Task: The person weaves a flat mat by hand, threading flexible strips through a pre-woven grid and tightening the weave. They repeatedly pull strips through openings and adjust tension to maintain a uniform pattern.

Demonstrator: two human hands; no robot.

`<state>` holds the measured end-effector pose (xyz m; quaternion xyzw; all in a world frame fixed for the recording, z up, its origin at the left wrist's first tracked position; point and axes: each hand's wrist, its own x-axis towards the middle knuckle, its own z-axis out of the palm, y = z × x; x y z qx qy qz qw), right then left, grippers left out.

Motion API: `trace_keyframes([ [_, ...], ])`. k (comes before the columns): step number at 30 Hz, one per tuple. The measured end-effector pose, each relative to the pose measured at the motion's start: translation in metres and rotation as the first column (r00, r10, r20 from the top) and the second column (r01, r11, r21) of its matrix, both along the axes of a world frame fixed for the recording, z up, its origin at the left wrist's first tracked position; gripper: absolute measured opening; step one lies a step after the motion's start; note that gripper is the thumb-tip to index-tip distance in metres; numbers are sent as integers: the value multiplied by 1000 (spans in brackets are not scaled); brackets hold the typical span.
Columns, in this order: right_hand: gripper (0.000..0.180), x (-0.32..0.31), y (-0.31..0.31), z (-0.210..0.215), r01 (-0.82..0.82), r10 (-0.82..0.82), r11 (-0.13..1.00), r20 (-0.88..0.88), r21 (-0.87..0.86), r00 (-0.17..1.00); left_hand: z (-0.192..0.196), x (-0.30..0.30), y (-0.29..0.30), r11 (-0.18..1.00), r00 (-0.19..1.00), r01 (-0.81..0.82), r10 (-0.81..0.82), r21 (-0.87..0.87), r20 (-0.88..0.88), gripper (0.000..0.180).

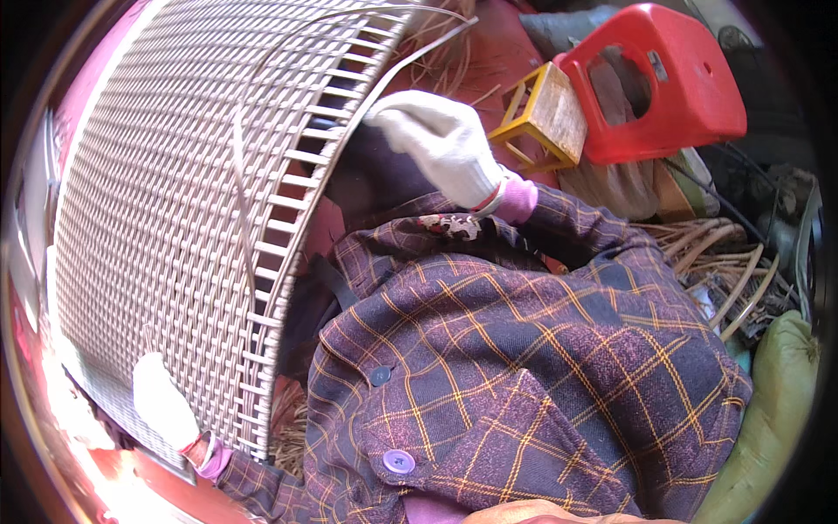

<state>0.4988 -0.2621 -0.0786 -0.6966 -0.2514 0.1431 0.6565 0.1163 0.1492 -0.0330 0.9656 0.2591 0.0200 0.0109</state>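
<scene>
A large woven wicker panel (166, 201) in pale grey-beige strips fills the left side, with a row of open slots along its right edge. A long flat weaving strip (410, 59) loops beyond the far end and runs down along that edge. My right hand (441, 144), in a white knitted glove, is closed with its fingertips on the strip at the panel's edge. Lower left, my left hand (164, 403), also white-gloved, lies flat against the weave near the panel's near end; bright light washes out its fingers.
A red plastic stool (698, 96) lies tipped at the far right, beside a small yellow-framed stool (559, 113) with a wooden top. Loose strips (698, 249) are heaped at the right. A green sack (759, 419) is at the lower right.
</scene>
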Motion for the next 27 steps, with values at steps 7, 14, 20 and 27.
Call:
trace_keyframes([
  [7,35,-1,-212,-205,66,55,712,149,-699,987,-33,9,-15,910,934,-348,357,-227,2,33],
  [14,31,-23,-383,-325,-185,-162,313,-244,-932,956,-32,65,-50,743,842,-435,536,-508,63,21],
  [20,36,-111,-359,-375,-401,-132,444,-501,-801,855,-15,87,-34,394,675,-579,723,-714,-148,13],
  [27,33,-135,-268,-384,-390,-106,461,-486,-797,867,3,91,-12,448,764,-561,604,-696,-227,16],
])
